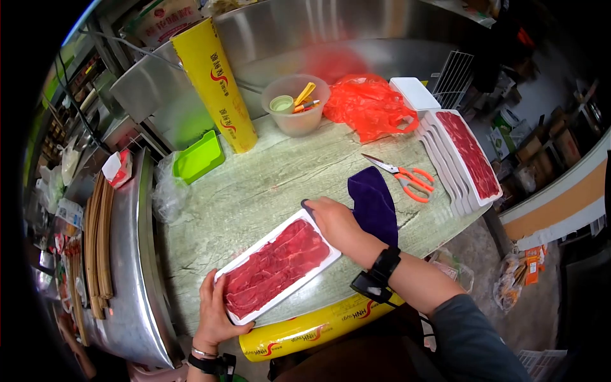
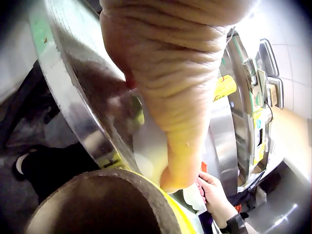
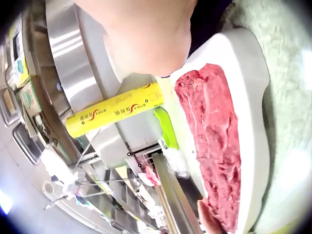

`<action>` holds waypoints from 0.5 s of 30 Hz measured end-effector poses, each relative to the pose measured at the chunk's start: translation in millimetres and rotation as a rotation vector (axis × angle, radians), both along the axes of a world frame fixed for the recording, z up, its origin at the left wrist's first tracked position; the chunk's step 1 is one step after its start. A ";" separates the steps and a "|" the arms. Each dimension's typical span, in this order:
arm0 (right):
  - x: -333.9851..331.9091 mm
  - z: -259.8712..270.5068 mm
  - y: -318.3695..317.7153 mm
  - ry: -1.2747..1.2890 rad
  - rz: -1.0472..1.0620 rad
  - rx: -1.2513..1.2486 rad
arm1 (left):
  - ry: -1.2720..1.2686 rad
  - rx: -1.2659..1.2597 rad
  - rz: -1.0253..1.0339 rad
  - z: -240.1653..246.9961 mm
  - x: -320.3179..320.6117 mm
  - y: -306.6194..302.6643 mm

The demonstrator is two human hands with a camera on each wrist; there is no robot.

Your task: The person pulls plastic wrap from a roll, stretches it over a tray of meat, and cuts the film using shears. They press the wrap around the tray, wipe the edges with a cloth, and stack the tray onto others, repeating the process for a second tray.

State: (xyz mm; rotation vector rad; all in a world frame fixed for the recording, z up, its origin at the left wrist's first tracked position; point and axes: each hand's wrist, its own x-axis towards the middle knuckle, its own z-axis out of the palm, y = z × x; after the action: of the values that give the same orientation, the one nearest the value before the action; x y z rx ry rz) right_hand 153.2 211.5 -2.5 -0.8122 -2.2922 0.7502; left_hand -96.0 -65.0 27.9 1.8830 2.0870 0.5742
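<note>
A white tray (image 1: 318, 262) of sliced red meat (image 1: 277, 267) lies at a slant near the table's front edge. My left hand (image 1: 215, 312) holds its left end, thumb along the near side and fingers on the far side. At the tray's far right corner, my right hand (image 1: 334, 223) grips the rim. In the right wrist view the meat (image 3: 214, 141) fills the tray (image 3: 253, 97), with the right hand (image 3: 151, 44) at its end. The left hand (image 2: 165, 92) looms large in the left wrist view, the tray mostly hidden behind it.
A yellow film roll (image 1: 318, 328) lies along the front edge; another roll (image 1: 219, 89) stands at the back left. Orange-handled scissors (image 1: 407, 178) and a dark purple cloth (image 1: 372, 204) lie right, beside stacked trays (image 1: 445, 162). Behind are a green tray (image 1: 198, 158), a plastic bowl (image 1: 296, 121) and a red bag (image 1: 366, 108).
</note>
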 end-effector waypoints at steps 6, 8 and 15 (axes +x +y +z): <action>31.3 9.3 -28.0 -0.159 -0.010 0.020 | 0.024 -0.002 0.010 2.0 2.9 1.4; 51.1 16.6 -43.9 -0.188 0.025 0.034 | 0.013 -0.016 -0.010 4.7 2.2 1.8; 82.3 17.3 -75.4 -0.212 0.014 0.130 | 0.011 -0.067 -0.040 9.7 1.9 3.1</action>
State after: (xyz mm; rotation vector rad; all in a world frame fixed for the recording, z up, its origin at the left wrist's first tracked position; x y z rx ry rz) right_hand 235.5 136.1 14.7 -0.8517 -2.5068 0.5362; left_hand -94.1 -61.9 37.6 1.8905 2.0447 0.4799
